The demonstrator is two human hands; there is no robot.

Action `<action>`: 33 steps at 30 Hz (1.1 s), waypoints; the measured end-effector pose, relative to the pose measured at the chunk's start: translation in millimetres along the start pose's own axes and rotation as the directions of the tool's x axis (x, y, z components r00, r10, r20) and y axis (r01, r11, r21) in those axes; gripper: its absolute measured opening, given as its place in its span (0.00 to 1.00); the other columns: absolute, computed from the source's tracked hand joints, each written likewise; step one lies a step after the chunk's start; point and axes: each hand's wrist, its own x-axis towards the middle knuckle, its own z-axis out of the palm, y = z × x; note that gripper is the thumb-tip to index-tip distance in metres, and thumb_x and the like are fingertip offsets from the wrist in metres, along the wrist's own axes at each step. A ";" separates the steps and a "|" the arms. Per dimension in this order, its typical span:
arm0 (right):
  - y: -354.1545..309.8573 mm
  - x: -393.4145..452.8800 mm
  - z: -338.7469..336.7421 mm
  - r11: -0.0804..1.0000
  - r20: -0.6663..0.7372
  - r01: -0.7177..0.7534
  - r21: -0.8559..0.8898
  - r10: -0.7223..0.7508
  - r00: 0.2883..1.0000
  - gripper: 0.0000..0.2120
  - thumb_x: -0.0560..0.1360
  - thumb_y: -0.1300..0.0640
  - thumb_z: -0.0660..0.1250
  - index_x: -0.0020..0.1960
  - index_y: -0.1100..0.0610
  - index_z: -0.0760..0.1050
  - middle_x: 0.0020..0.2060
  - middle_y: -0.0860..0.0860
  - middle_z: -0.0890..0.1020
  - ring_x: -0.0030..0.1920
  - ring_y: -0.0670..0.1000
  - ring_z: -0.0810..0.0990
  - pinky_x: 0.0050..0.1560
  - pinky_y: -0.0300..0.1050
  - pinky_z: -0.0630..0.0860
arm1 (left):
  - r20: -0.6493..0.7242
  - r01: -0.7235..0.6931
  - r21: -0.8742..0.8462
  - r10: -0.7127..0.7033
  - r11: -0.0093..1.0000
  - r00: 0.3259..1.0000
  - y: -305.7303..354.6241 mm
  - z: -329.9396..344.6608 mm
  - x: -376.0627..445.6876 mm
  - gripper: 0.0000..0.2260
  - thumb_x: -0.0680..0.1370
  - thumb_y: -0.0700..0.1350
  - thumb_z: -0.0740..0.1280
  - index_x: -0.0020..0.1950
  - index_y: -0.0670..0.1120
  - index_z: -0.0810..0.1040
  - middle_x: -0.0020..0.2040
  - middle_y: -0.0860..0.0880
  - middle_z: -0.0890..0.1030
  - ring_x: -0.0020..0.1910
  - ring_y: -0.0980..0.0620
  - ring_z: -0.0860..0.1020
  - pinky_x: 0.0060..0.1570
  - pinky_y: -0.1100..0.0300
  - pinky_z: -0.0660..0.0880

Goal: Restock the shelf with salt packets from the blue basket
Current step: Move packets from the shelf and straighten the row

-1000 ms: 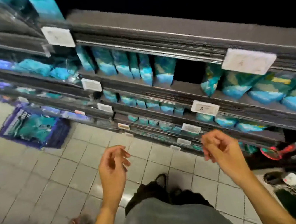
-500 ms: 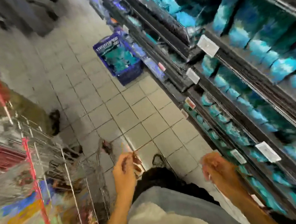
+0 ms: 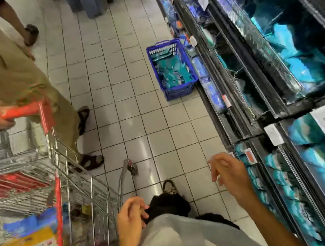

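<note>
My left hand and right hand hang loosely curled, holding nothing. I judge I'm between loads: next, walk to the blue basket well ahead and grab salt packets.

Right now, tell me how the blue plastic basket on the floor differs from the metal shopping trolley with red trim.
The blue plastic basket sits flat on the tiles against the shelf base; the metal shopping trolley stands across the aisle on the left. The basket holds only teal packets; the trolley holds mixed, colourful goods. Nobody touches the basket, while another person's hand grips the trolley's red handle. Both are open-topped lattice carriers with goods inside.
</note>
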 end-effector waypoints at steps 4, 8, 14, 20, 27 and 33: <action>-15.9 31.8 2.6 0.998 -0.040 -0.053 -0.015 0.053 0.998 0.13 0.80 0.62 0.66 0.40 0.49 0.80 0.27 0.52 0.79 0.28 0.49 0.77 0.23 0.39 0.67 | 0.066 0.041 0.003 -0.041 0.999 0.997 40.2 15.5 53.1 0.10 0.84 0.44 0.63 0.47 0.47 0.82 0.39 0.45 0.83 0.31 0.55 0.76 0.28 0.62 0.70; -15.2 59.1 -14.8 0.986 -0.080 -0.164 0.007 0.164 0.983 0.13 0.80 0.64 0.66 0.40 0.52 0.80 0.27 0.54 0.77 0.27 0.51 0.74 0.23 0.38 0.65 | 0.134 0.025 0.005 -0.025 1.000 0.991 87.0 44.2 115.4 0.11 0.84 0.47 0.62 0.46 0.52 0.82 0.40 0.47 0.84 0.32 0.55 0.78 0.28 0.63 0.72; -9.0 125.6 -53.4 0.979 -0.173 -0.201 0.032 0.204 0.964 0.11 0.79 0.65 0.68 0.40 0.54 0.80 0.24 0.55 0.76 0.23 0.48 0.71 0.23 0.37 0.68 | 0.170 -0.072 0.062 0.061 0.995 0.984 157.3 101.2 212.6 0.13 0.85 0.40 0.60 0.47 0.49 0.83 0.38 0.47 0.85 0.32 0.51 0.80 0.26 0.58 0.73; -38.8 235.4 -80.3 0.974 -0.105 -0.225 -0.001 0.224 0.969 0.12 0.80 0.65 0.67 0.41 0.53 0.80 0.25 0.53 0.77 0.24 0.47 0.73 0.26 0.36 0.70 | 0.132 -0.098 0.134 0.080 0.986 0.988 227.1 153.4 263.8 0.17 0.85 0.42 0.62 0.41 0.58 0.82 0.38 0.51 0.85 0.31 0.57 0.80 0.27 0.64 0.74; -124.5 357.2 -53.1 0.980 0.011 -0.164 -0.115 0.166 0.986 0.13 0.80 0.68 0.64 0.38 0.59 0.75 0.21 0.46 0.73 0.21 0.41 0.68 0.25 0.32 0.67 | 0.023 0.006 0.051 -0.007 0.999 1.000 264.8 172.1 290.5 0.15 0.85 0.43 0.60 0.46 0.55 0.83 0.41 0.50 0.84 0.34 0.55 0.80 0.29 0.64 0.74; -181.2 446.0 -10.3 0.984 0.062 -0.116 -0.134 0.125 0.990 0.06 0.81 0.67 0.63 0.46 0.64 0.78 0.27 0.55 0.75 0.25 0.44 0.72 0.28 0.32 0.69 | -0.041 0.071 -0.002 -0.071 0.997 0.997 295.5 177.9 351.5 0.15 0.85 0.41 0.60 0.44 0.52 0.83 0.39 0.49 0.83 0.33 0.53 0.78 0.27 0.65 0.72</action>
